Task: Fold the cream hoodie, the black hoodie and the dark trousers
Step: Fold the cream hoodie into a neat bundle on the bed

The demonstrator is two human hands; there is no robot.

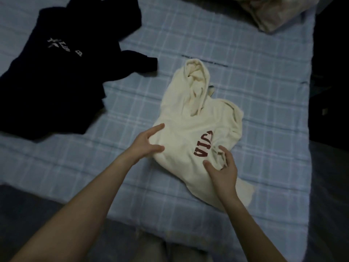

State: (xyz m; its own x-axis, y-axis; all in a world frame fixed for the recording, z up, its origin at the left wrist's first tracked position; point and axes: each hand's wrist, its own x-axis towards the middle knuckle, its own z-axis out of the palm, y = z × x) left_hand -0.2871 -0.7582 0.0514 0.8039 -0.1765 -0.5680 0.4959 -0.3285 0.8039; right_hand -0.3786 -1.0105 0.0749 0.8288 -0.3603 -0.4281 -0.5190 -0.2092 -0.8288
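Cream hoodie [190,140] lengthwise, hood [196,72] farthest — left hand [149,142] spread on it, right hand [223,170] mid-pinch on fabric.

Left hand [149,142] on cream hoodie [188,129]; right hand [223,168] grips it; black hoodie [56,76] apart.

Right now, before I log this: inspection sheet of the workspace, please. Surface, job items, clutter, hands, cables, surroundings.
Surface: bed under a light blue checked sheet, lightly rumpled.
Job's things: cream hoodie mid-bed, partly folded, hood toward the far end, red lettering showing. The black hoodie lies spread out and unfolded at far left, apart from the cream one. The dark trousers cannot be made out.
Clutter: pale bundle at the far right corner, contents unclear.
Hands: left hand has its fingers straight and touches the cream hoodie's left edge. The right hand is on a bunched fold near the lettering, grip unclear.
Cables: nothing seen.
Surroundings: dim room, with dark shapes right of the bed, not identifiable.
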